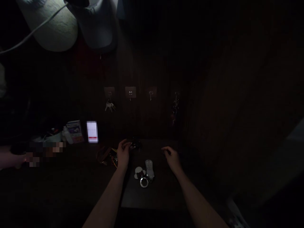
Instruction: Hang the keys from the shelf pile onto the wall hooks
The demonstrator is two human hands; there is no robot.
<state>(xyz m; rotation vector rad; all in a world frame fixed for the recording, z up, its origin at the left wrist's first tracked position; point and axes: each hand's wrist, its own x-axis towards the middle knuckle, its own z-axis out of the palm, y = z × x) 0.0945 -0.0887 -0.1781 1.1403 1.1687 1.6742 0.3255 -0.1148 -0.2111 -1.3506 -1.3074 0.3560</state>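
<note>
My left hand (123, 155) is curled at the back of the dark surface. Its fingertips meet a small dark item with shiny bits (136, 145), too dim to make out. To the right, my right hand (172, 157) hovers with its index finger and thumb stretched leftward, slightly apart, and nothing shows between them. Between my forearms lies a keychain with a silver ring (144, 182), a white rounded charm with a dark bow (139, 172) and a pale oblong tag (149, 167). Brown and yellow straps (104, 155) lie just left of my left hand.
Wall hooks run above the surface; keys (109, 106) hang at the left and a dark key bunch (175, 109) at the right. A lit screen (92, 131) and a box (75, 131) stand at left. Caps (97, 31) hang overhead beside a pale cable (35, 30).
</note>
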